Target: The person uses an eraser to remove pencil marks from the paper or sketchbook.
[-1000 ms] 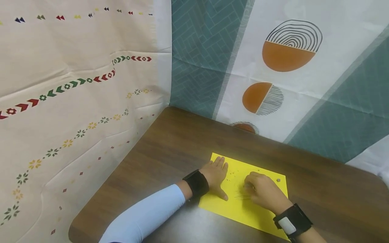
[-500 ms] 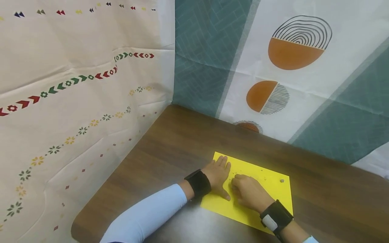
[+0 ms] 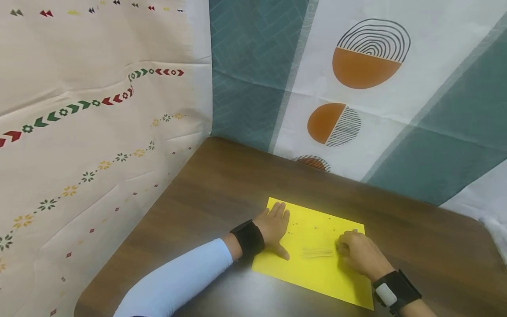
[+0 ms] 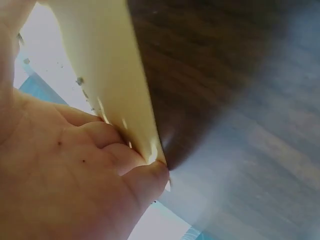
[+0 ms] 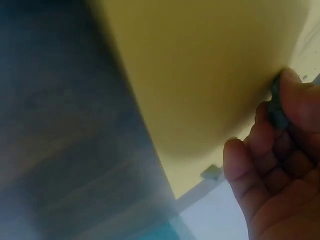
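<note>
A yellow sheet of paper (image 3: 309, 273) lies on the brown table, with several thin dark lines (image 3: 317, 253) across its middle. My left hand (image 3: 275, 226) rests flat on its left side, fingers spread, thumb apart. In the left wrist view, the fingers of that hand (image 4: 100, 165) lie along the paper's edge. My right hand (image 3: 362, 253) is over the right side of the sheet. In the right wrist view, it pinches a small dark grey-green lump (image 5: 276, 107) between thumb and fingers; the lump's exact kind is unclear. Another small greyish lump (image 5: 211, 172) sits near the paper's corner.
Dark crumbs (image 3: 315, 227) are scattered over the upper part of the paper. The wooden table (image 3: 222, 185) extends to a cream patterned cloth (image 3: 99, 145) on the left and a green-and-white curtain (image 3: 253, 97) at the back. Both wrists wear black bands (image 3: 247, 238).
My right hand first moved left over the lines, near my left hand, then back right, uncovering them. The left hand stays on the paper. The head view has shifted slightly.
</note>
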`<state>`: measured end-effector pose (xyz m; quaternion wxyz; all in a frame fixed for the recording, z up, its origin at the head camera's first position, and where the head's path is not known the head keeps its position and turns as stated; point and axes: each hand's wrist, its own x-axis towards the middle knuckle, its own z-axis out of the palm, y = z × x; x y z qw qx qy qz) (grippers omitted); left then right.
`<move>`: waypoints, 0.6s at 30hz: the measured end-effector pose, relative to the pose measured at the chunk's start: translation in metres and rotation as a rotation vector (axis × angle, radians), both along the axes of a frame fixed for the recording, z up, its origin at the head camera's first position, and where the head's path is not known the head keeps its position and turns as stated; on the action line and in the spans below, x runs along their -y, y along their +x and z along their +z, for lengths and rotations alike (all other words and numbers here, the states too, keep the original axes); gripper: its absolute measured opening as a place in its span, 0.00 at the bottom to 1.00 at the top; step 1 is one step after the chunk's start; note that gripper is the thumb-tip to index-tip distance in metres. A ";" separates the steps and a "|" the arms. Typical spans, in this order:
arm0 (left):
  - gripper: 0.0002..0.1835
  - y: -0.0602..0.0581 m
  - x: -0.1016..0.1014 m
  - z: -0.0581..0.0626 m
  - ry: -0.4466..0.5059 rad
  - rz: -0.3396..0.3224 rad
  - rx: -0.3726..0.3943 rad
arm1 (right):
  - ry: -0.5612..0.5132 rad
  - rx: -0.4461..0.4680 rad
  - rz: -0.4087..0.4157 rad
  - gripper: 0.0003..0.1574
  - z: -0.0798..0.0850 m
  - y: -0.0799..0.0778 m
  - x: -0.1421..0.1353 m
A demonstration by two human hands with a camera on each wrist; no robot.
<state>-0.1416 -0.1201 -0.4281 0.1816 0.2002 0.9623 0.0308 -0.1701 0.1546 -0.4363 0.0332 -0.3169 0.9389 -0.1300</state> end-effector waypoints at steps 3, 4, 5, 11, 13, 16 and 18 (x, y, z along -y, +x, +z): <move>0.67 0.002 0.001 0.001 -0.008 0.005 0.002 | -0.013 0.020 -0.012 0.27 -0.001 -0.001 -0.009; 0.67 0.003 0.002 0.000 -0.008 0.006 0.005 | -0.017 0.029 -0.011 0.26 -0.002 -0.001 -0.009; 0.67 0.003 0.002 0.000 -0.005 0.007 0.008 | -0.019 0.037 -0.012 0.26 -0.003 -0.001 -0.008; 0.66 0.006 0.002 0.002 -0.012 0.014 0.004 | -0.024 0.068 -0.025 0.24 -0.004 0.000 -0.008; 0.66 0.007 0.003 0.003 -0.013 0.016 0.001 | -0.023 0.079 -0.028 0.21 -0.002 0.000 -0.009; 0.66 0.008 0.003 0.005 -0.009 0.017 0.001 | -0.026 0.120 -0.037 0.15 0.001 0.001 -0.010; 0.66 0.009 0.004 0.006 -0.011 0.013 -0.005 | -0.030 0.133 -0.036 0.11 0.003 0.002 -0.010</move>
